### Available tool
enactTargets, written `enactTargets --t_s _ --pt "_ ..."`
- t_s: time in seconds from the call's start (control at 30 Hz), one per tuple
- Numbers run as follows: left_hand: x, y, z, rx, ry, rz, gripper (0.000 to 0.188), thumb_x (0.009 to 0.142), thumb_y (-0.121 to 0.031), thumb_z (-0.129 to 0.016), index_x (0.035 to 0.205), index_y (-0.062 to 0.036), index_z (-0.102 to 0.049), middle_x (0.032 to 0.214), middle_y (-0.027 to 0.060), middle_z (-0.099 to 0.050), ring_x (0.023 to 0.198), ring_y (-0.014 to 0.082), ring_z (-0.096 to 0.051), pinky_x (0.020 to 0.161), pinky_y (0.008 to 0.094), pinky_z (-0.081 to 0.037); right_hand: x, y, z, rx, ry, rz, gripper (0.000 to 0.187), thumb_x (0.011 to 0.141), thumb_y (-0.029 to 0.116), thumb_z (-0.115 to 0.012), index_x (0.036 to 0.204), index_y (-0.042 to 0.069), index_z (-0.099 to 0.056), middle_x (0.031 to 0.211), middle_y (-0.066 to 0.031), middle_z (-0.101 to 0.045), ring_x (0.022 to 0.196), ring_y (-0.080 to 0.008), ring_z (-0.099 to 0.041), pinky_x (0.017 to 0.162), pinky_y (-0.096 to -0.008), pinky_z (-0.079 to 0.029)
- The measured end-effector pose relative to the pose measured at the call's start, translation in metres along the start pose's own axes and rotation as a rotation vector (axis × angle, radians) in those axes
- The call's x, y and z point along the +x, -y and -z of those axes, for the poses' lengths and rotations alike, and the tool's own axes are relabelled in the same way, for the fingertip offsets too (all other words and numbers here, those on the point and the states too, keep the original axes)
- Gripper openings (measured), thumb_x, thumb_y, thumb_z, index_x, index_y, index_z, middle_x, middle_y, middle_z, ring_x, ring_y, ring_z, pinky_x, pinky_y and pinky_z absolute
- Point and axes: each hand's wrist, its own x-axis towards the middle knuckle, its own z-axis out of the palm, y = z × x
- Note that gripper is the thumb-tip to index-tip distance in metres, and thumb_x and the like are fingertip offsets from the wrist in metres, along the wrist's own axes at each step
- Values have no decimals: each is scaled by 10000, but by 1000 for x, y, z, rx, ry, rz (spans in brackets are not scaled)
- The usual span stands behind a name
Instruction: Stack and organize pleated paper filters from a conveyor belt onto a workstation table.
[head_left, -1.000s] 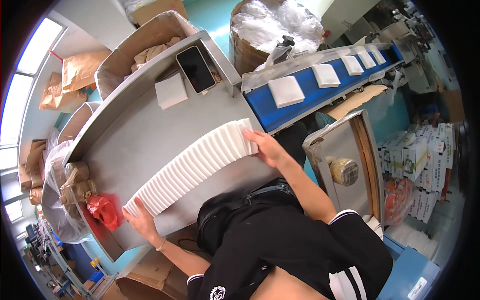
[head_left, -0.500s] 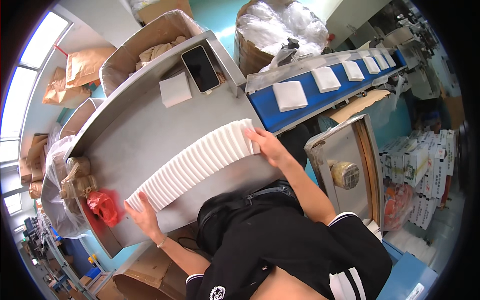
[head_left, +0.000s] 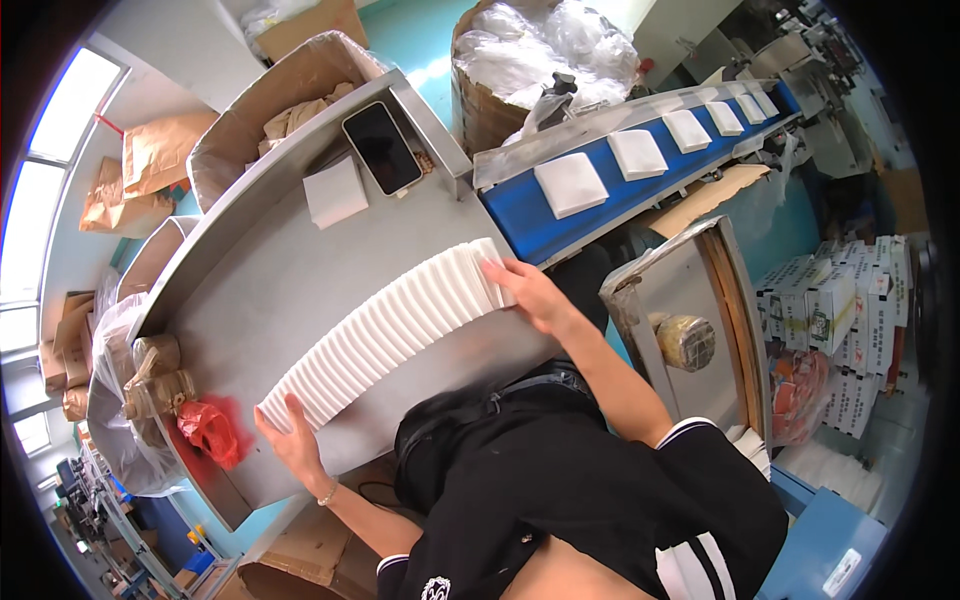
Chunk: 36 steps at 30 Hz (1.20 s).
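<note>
One left hand [head_left: 293,448] and one right hand [head_left: 530,295]; one curved row of white folds [head_left: 385,335], packed too closely to count; one phone [head_left: 383,148] and one loose white square [head_left: 335,192], far; one red bag [head_left: 225,440], left; six white squares [head_left: 570,185] on one blue belt [head_left: 515,215], far right.

Left hand [head_left: 296,447] and right hand [head_left: 530,295] hold opposite ends of a napkin row [head_left: 385,334], curved, on the tabletop [head_left: 240,280]. Phone [head_left: 383,148] lies beside a white square [head_left: 336,193]. Conveyor [head_left: 513,213], at right, carries separate napkins [head_left: 571,186].
</note>
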Motion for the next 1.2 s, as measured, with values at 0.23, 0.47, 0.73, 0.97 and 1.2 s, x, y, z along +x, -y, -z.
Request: enactTargets --t_s 0.23,0.47,0.73,0.97,1.2 --pt "5 4 -1 10 19 -16 905 858 -611 -632 1451 5 -338 1403 232 -476 1300 340 -464 1076 393 -353 9 1 31 199 -183 216 438 928 327 -646 1228 18 -565 1075 -90 -654 922 -183 -652 757 -289 -521" --pt "20 26 -21 27 8 -175 745 922 -476 -627 1420 17 -372 1347 221 -494 1238 315 -492 1057 395 -379 -5 4 -7 -533 -110 460 475 936 405 -638 1178 -2 -606 1060 -66 -652 921 -113 -587 820 -289 -486" --pt "16 5 12 277 -54 -240 567 887 -356 -678 1188 106 -544 1040 254 -635 973 355 -618 886 406 -504 6 -4 26 -43 0 70 451 879 362 -711 1166 29 -609 969 -46 -637 804 -144 -624 685 -309 -531" --pt "28 30 -2 146 -6 -243 603 879 -318 -694 1317 29 -468 1197 202 -590 1049 332 -597 878 422 -514 -4 -15 -33 -616 -204 552 647 890 581 -592 1064 -41 -619 952 -176 -674 899 -310 -662 800 -396 -527" --pt "4 5 -21 122 38 -218 727 929 -409 -642 1391 76 -359 1381 269 -441 1280 361 -440 1091 423 -340 -2 -4 30 -16 43 -139 353 942 367 -610 1209 136 -633 1115 11 -660 1002 -134 -594 821 -351 -475"
